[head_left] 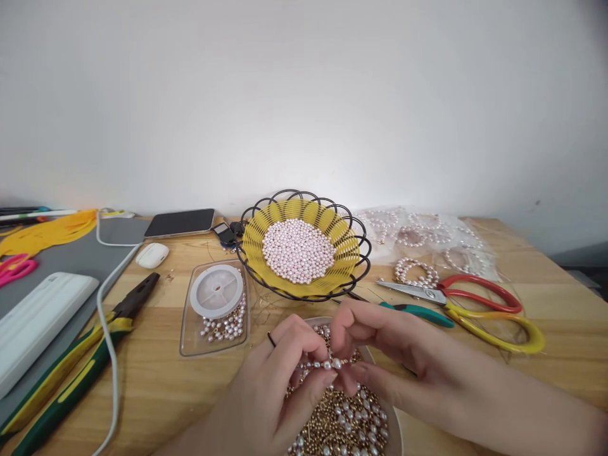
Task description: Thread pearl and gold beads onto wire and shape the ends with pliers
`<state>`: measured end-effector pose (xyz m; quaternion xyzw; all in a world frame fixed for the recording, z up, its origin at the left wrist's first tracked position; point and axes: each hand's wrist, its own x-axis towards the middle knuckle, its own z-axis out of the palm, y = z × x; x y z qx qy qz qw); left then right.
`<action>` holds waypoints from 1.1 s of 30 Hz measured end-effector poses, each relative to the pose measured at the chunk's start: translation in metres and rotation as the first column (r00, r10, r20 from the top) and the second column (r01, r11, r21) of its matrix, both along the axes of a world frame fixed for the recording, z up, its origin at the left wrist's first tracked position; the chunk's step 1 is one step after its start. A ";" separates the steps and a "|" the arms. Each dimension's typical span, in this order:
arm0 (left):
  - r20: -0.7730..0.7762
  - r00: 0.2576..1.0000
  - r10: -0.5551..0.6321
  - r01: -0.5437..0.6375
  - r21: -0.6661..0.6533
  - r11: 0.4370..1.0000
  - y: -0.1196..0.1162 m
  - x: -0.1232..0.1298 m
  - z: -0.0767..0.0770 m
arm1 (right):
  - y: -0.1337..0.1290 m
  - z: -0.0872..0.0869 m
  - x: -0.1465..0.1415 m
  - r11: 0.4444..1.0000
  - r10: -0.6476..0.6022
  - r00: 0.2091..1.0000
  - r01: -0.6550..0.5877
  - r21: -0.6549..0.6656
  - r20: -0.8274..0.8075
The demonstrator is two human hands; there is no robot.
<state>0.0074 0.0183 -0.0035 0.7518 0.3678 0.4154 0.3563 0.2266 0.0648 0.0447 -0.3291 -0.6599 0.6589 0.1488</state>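
Between my two hands a short string of pearl beads (327, 365) is stretched, with pearly white and small gold beads on it. My left hand (285, 373) pinches its left part between thumb and fingers; a black ring is on one finger. My right hand (399, 361) pinches the right part, fingertips curled close to the left ones. Right beneath them stands a white bowl (398, 423) of loose gold and pearl beads, partly hidden by the hands. The string's ends are hidden in my fingers.
Beyond the hands is a yellow basket (349, 250) of pearl beads. Left are a clear tray (187, 339) with a spool (216, 291), green-yellow pliers (90, 354) and a white cable (107, 329). Right are scissors (494, 304), teal-handled pliers (422, 313), and beaded bracelets (415, 272) near plastic bags (422, 231).
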 end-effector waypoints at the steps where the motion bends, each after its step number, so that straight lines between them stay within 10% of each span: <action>1: -0.016 1.000 0.000 0.001 0.009 1.000 0.000 0.000 0.000 | 0.000 0.002 0.002 1.000 0.021 0.999 -0.020 -0.016 0.027; 19: -0.132 0.991 0.013 -0.004 0.069 0.998 -0.005 -0.002 0.003 | -0.019 0.006 0.003 0.909 -0.125 0.963 0.014 0.417 0.240; 33: -0.125 0.992 0.030 -0.018 0.090 0.996 -0.007 -0.002 0.002 | -0.015 0.011 -0.001 0.938 -0.070 0.980 0.002 0.347 0.184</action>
